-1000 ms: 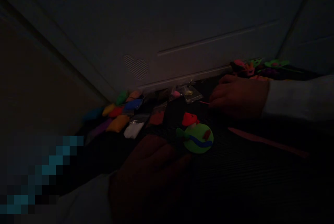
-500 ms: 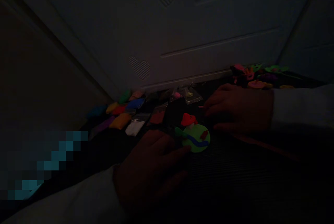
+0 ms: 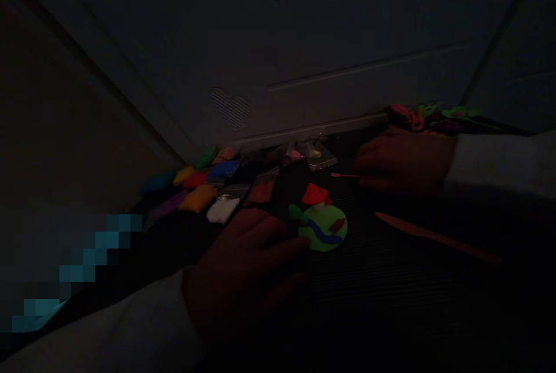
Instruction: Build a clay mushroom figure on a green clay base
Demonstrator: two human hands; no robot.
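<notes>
In dim light, a flat green clay disc (image 3: 335,221) lies on a dark ridged surface. It bears a mushroom with a red cap (image 3: 313,194) and pale stem, a blue wavy strip (image 3: 320,232), a dark red piece (image 3: 337,225) and a dark green lump (image 3: 296,213) at its left edge. My left hand (image 3: 252,266) rests with fingers stretched out, one fingertip at the disc's lower left rim. Beyond the disc to the right, my right hand (image 3: 397,160) is curled around a thin pink stick (image 3: 345,175), whose tip points left; the fingertips are dark.
A pink clay knife (image 3: 436,238) lies right of the disc. Bags of coloured clay, including white (image 3: 223,208), orange (image 3: 197,198) and blue (image 3: 223,169), lie at the back left. Finished clay shapes (image 3: 416,121) sit at the back right against a pale panel (image 3: 347,31).
My right hand has moved right and slightly away, its fingers drawn together, uncovering more of the pink stick and the pink knife. My left hand stays by the disc.
</notes>
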